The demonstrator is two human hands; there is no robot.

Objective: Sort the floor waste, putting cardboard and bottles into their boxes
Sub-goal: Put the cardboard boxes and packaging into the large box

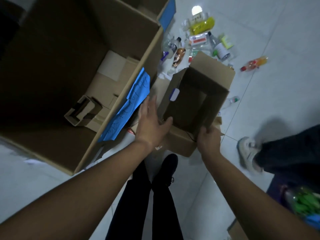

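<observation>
At the left, a large cardboard box stands open on the floor, with flattened cardboard pieces lying in its bottom and a blue paper label hung over its right wall. Just right of it, the left hand is seen with fingers spread wide and holding nothing, its thumb touching the near left edge of a smaller empty carton. This carton is raised between the hands, resting on or just above a flat cardboard sheet. The right hand is closed on the carton's near right corner.

The carton is judged light and fairly stiff, though its open walls may buckle; it is best gripped on two opposite walls.

Far beyond it, plastic bottles are scattered on the tiles, with an orange bottle further right. At the right, another person's shoe stands near, and the tall box wall must be cleared.
</observation>
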